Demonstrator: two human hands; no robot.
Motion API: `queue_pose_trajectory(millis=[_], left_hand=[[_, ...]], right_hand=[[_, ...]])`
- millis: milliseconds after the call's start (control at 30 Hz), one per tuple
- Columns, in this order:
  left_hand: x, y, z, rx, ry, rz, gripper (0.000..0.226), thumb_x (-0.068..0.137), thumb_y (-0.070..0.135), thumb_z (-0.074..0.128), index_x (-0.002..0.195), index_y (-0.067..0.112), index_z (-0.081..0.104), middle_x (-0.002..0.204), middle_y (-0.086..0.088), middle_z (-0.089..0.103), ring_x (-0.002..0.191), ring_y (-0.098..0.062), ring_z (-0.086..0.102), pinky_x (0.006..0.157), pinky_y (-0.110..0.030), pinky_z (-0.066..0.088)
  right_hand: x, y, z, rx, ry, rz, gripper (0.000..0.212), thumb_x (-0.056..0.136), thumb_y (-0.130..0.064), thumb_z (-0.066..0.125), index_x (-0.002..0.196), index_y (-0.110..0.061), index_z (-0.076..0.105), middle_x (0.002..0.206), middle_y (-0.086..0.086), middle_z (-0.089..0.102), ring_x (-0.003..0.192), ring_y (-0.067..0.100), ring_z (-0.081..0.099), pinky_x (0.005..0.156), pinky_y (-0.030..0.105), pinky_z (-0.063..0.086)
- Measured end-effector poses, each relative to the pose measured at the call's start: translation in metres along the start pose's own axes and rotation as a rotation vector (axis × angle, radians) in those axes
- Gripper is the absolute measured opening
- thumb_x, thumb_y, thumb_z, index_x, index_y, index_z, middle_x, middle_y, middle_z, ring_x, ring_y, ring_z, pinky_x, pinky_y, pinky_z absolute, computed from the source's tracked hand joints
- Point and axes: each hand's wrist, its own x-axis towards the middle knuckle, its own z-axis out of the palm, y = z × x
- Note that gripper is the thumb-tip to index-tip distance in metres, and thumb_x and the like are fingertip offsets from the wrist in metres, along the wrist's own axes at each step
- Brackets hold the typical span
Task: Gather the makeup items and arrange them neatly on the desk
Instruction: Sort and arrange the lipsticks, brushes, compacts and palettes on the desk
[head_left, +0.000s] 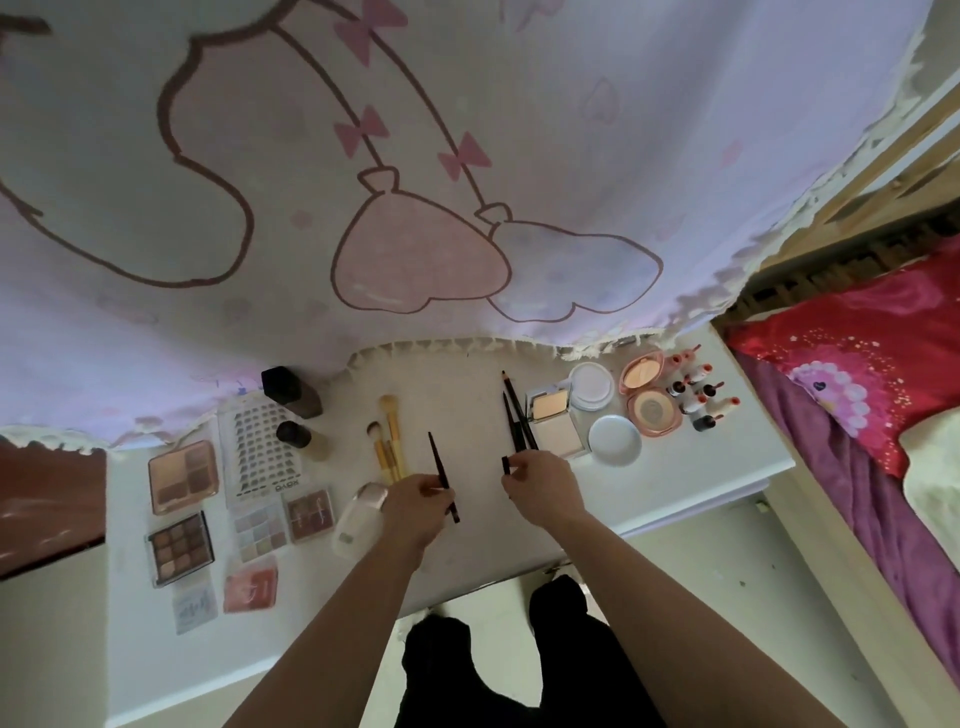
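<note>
Head view: what are the hands doing?

The left hand (418, 501) is gripping a dark pencil (440, 470) by its lower end, tip pointing away. The right hand (540, 480) is pinching a short dark piece (505, 464) between thumb and fingertips; I cannot tell whether it is a cap or a pencil end.

And where are the makeup items lying?

All are sitting on the bench (467, 551). More dark pencils (517, 415) are lying just beyond the right hand, with the brushes (388, 436) beyond the left and a white bottle (358, 514) lying beside it. The palettes (183, 475) are lying flat at the left. The compacts (553, 421) are lying open at the right, and the small red-capped bottles (698, 389) are standing beyond them, near the bed (857, 364).
</note>
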Motion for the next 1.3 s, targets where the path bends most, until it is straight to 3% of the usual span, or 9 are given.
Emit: queue_pose_trajectory(millis=[167, 333, 467, 633, 733, 833, 1033, 1233, 1300], left_hand=[[0.007, 0.001, 0.012, 0.129, -0.002, 0.028, 0.019, 0.079, 0.019, 0.074, 0.087, 0.029, 0.061, 0.088, 0.002, 0.068, 0.087, -0.024, 0.068, 0.082, -0.045, 0.059], [0.019, 0.006, 0.027, 0.141, 0.017, 0.04, 0.018, 0.078, 0.017, 0.075, 0.086, 0.027, 0.062, 0.085, -0.002, 0.069, 0.083, -0.026, 0.07, 0.08, -0.046, 0.059], [0.026, 0.014, 0.04, 0.159, 0.042, 0.074, 0.019, 0.077, 0.02, 0.077, 0.091, 0.025, 0.065, 0.087, 0.001, 0.07, 0.083, -0.023, 0.07, 0.082, -0.043, 0.058], [0.025, 0.032, 0.056, 0.27, 0.054, 0.155, 0.024, 0.084, 0.026, 0.072, 0.106, 0.017, 0.066, 0.091, 0.005, 0.066, 0.087, -0.013, 0.062, 0.076, -0.023, 0.045], [0.024, 0.039, 0.063, 0.32, 0.028, 0.199, 0.026, 0.089, 0.023, 0.065, 0.114, 0.016, 0.067, 0.103, -0.002, 0.07, 0.095, -0.017, 0.064, 0.084, -0.025, 0.046], [0.025, 0.043, 0.07, 0.336, -0.029, 0.207, 0.032, 0.09, 0.017, 0.058, 0.12, 0.016, 0.067, 0.109, -0.006, 0.072, 0.102, -0.021, 0.065, 0.096, -0.033, 0.049], [0.027, 0.04, 0.072, 0.264, -0.103, 0.195, 0.035, 0.089, 0.016, 0.057, 0.123, 0.018, 0.066, 0.114, -0.007, 0.07, 0.104, -0.028, 0.066, 0.097, -0.044, 0.051], [0.01, 0.041, 0.044, 0.333, -0.063, 0.264, 0.033, 0.098, 0.017, 0.05, 0.129, 0.016, 0.061, 0.124, 0.001, 0.061, 0.112, -0.016, 0.058, 0.096, -0.025, 0.044], [0.005, 0.038, 0.025, 0.385, -0.028, 0.299, 0.032, 0.099, 0.018, 0.049, 0.129, 0.018, 0.061, 0.128, 0.002, 0.061, 0.115, -0.015, 0.057, 0.097, -0.026, 0.045]], right_hand=[[0.028, -0.006, 0.007, -0.044, 0.061, -0.045, 0.032, 0.091, -0.021, 0.06, 0.122, -0.015, 0.067, 0.115, 0.004, 0.071, 0.109, 0.024, 0.063, 0.093, 0.031, 0.05], [0.041, -0.004, 0.005, -0.036, 0.081, -0.064, 0.014, 0.088, -0.021, 0.061, 0.092, -0.01, 0.069, 0.093, 0.007, 0.071, 0.094, 0.028, 0.064, 0.081, 0.032, 0.051], [0.026, 0.007, 0.002, 0.043, 0.106, -0.061, 0.031, 0.09, -0.023, 0.061, 0.118, -0.014, 0.069, 0.106, 0.002, 0.074, 0.101, 0.019, 0.066, 0.092, 0.027, 0.049], [0.003, 0.035, 0.001, 0.105, 0.178, 0.002, 0.025, 0.091, -0.021, 0.059, 0.113, -0.019, 0.071, 0.102, -0.004, 0.073, 0.097, 0.013, 0.064, 0.081, 0.015, 0.038], [0.0, 0.049, 0.003, 0.114, 0.181, 0.051, 0.024, 0.089, -0.019, 0.058, 0.11, -0.019, 0.071, 0.099, -0.001, 0.072, 0.095, 0.017, 0.063, 0.086, 0.023, 0.044], [0.002, 0.056, 0.004, 0.127, 0.171, 0.066, 0.024, 0.087, -0.017, 0.058, 0.107, -0.021, 0.071, 0.097, 0.0, 0.069, 0.094, 0.018, 0.062, 0.082, 0.021, 0.04], [0.005, 0.059, 0.002, 0.137, 0.141, 0.068, 0.023, 0.088, -0.018, 0.059, 0.107, -0.022, 0.071, 0.096, -0.002, 0.069, 0.093, 0.016, 0.061, 0.08, 0.018, 0.037], [0.002, 0.047, -0.007, 0.12, 0.131, 0.046, 0.025, 0.089, -0.018, 0.057, 0.111, -0.02, 0.07, 0.101, -0.002, 0.071, 0.095, 0.017, 0.064, 0.084, 0.022, 0.042], [0.001, 0.036, -0.009, 0.11, 0.127, 0.02, 0.026, 0.09, -0.019, 0.056, 0.112, -0.021, 0.07, 0.103, -0.003, 0.072, 0.098, 0.018, 0.065, 0.086, 0.026, 0.045]])
